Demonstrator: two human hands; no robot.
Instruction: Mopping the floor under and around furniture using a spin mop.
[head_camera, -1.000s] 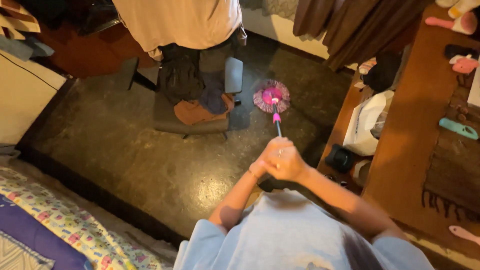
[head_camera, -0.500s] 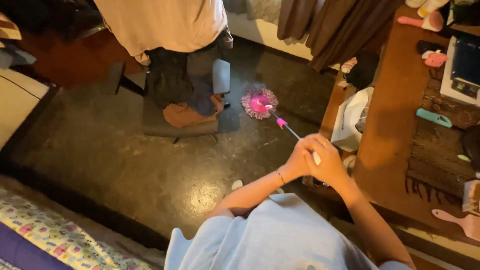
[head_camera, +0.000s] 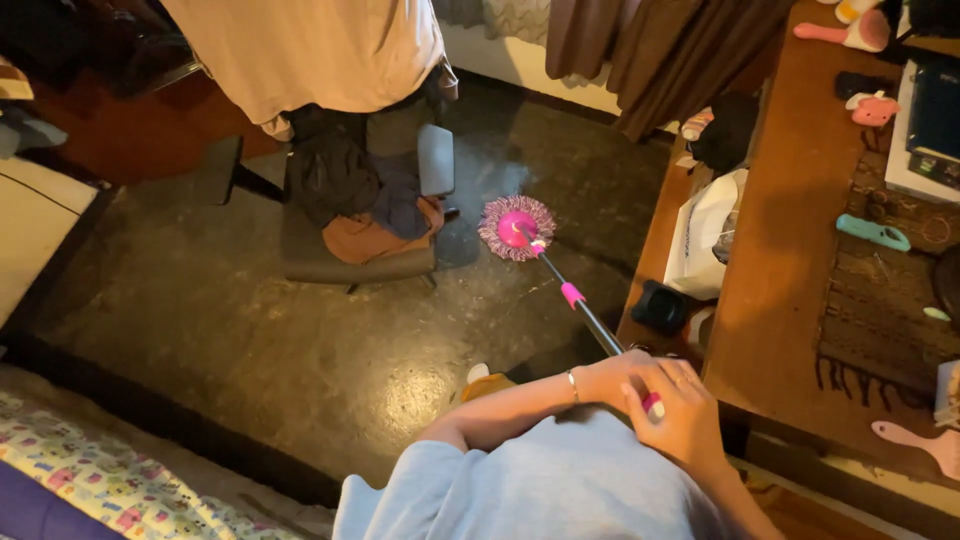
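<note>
Both hands (head_camera: 650, 395) grip the mop (head_camera: 515, 228) pole, fingers wrapped; pulled closer since (head dragged back across floor (head_camera: 300, 330)).

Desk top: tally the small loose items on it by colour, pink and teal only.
Pink: 3, one at the far end, one figure, one near corner.
Teal: 1.
Total: 4 on the desk.
</note>
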